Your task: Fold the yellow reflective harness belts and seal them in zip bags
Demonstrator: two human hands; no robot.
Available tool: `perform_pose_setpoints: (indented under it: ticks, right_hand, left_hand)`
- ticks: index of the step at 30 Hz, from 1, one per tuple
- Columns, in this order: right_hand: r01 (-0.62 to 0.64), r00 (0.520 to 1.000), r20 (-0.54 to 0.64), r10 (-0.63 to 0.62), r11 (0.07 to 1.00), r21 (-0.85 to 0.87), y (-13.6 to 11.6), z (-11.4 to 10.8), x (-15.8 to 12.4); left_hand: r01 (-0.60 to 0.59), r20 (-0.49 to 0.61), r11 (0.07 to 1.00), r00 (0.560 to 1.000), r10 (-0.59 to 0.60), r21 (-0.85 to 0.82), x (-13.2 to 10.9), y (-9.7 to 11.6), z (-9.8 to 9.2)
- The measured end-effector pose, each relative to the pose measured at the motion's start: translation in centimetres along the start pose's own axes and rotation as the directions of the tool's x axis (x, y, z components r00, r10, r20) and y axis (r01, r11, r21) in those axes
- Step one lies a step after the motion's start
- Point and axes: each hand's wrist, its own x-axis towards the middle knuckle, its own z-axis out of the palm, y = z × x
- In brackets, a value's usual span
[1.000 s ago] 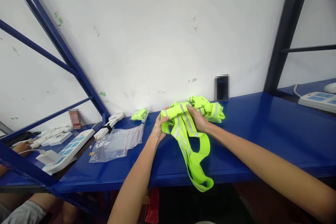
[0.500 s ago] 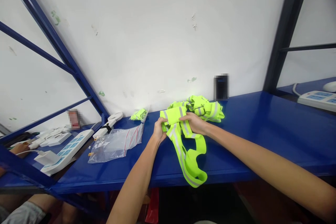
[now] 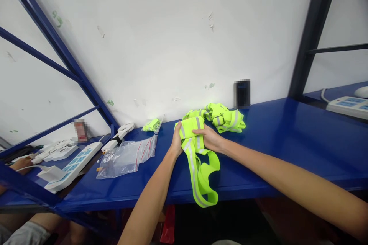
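A neon-yellow reflective vest (image 3: pixel 198 160) with grey stripes lies in both my hands over the blue shelf (image 3: pixel 287 141). My left hand (image 3: pixel 176 142) grips the left side of its folded top part. My right hand (image 3: pixel 209 138) is closed on the right side of the same fold. The vest's loose straps hang over the shelf's front edge. Behind my hands a heap of more neon vests (image 3: pixel 221 116) rests near the wall.
A clear zip bag (image 3: pixel 128 157) lies left of my hands, with a small folded neon piece (image 3: pixel 152 124) and a white handheld fan (image 3: pixel 119 136) behind it. White power strips (image 3: pixel 71 164) sit at far left; another (image 3: pixel 347 105) at far right. Another person's hand (image 3: pixel 21 164) shows at the left edge.
Both hands have drawn the folded vest a little toward me, away from the heap. The hanging straps have been gathered up and swing shorter over the edge.
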Motion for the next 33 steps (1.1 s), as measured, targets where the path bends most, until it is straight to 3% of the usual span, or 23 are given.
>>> perform_pose_setpoints:
  ticks: [7,10,13,18,25,30,33]
  right_hand:
    - [0.140,0.980,-0.147,-0.137,0.990,0.010,-0.4,-0.7,0.7]
    - [0.187,0.963,-0.192,-0.189,0.982,-0.031,-0.7,-1.1,0.8]
    - [0.194,0.966,-0.160,-0.202,0.979,-0.070,-0.7,-1.4,0.9]
    - [0.214,0.967,-0.092,-0.236,0.955,-0.204,-0.6,-1.9,0.9]
    - [0.338,0.923,0.049,-0.381,0.744,-0.576,-1.0,-2.9,1.1]
    - [0.355,0.916,0.083,-0.392,0.697,-0.623,-0.7,-2.8,1.1]
    - [0.262,0.917,-0.061,-0.393,0.712,-0.651,-0.7,-2.7,1.1]
  left_hand:
    - [-0.095,0.052,0.989,0.995,0.089,0.114,0.6,-0.8,-0.5]
    - [-0.074,0.039,0.978,0.997,0.067,0.196,0.8,-1.5,-0.8]
    - [-0.005,0.019,0.977,1.000,0.001,0.215,0.7,-1.6,-1.0]
    - [0.156,0.089,0.975,0.981,-0.171,0.159,0.0,-0.5,-1.0]
    - [0.254,0.109,0.962,0.958,-0.264,0.102,-0.4,0.4,-0.7]
    - [0.186,0.047,0.977,0.980,-0.191,0.106,0.0,0.3,-0.3]
    - [0.084,-0.048,0.990,0.996,-0.079,0.112,0.5,0.6,-0.3]
